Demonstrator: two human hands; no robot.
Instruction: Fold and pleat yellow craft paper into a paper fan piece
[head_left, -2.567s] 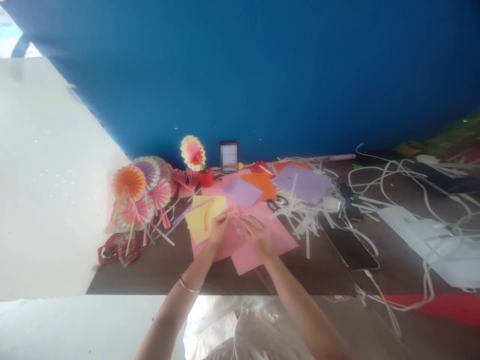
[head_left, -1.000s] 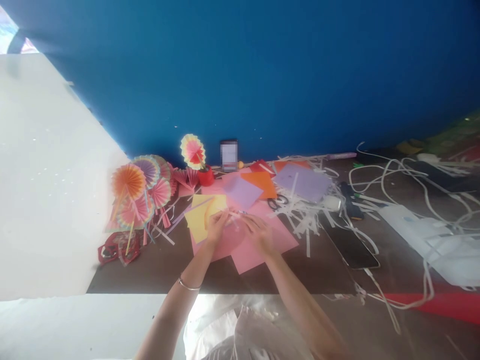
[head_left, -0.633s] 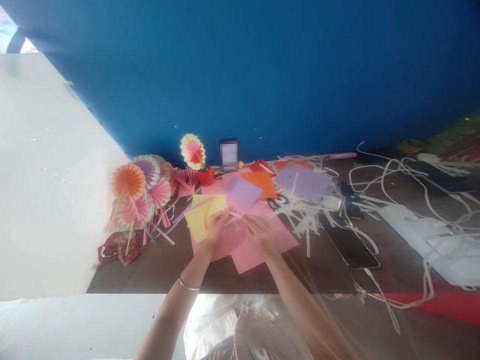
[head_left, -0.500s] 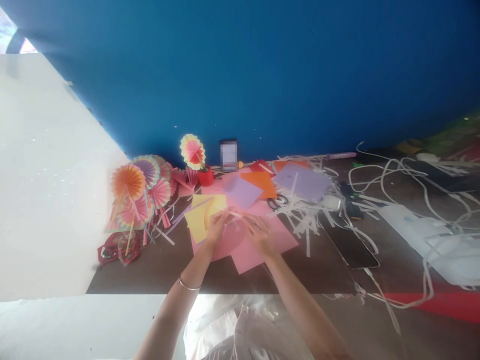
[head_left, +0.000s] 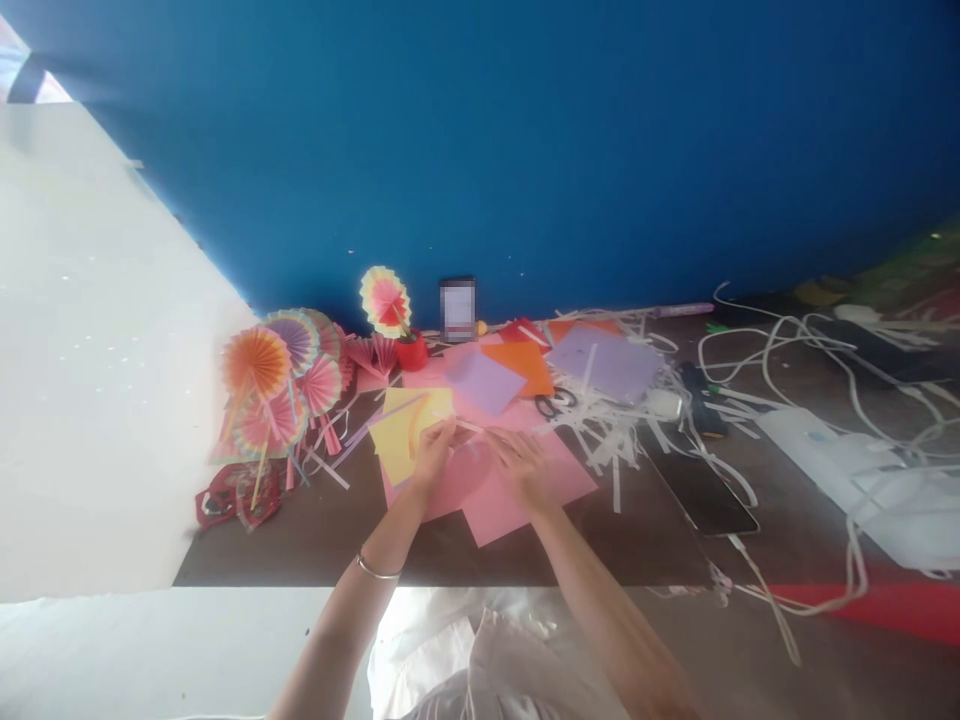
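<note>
My left hand and my right hand rest side by side on a pink paper sheet in the middle of the dark table. Both have their fingers curled and pinch a thin pale paper strip that runs between them. A yellow sheet lies just left of my left hand. A purple sheet and an orange sheet lie just beyond the hands. A bracelet sits on my left wrist.
Several round pleated paper fans stand at the left. Scissors lie beyond my right hand amid white paper strips. A black phone and white cables lie to the right. A blue wall rises behind.
My hands have drawn slightly apart and now hold a thin strip stretched between them. Nothing else has moved.
</note>
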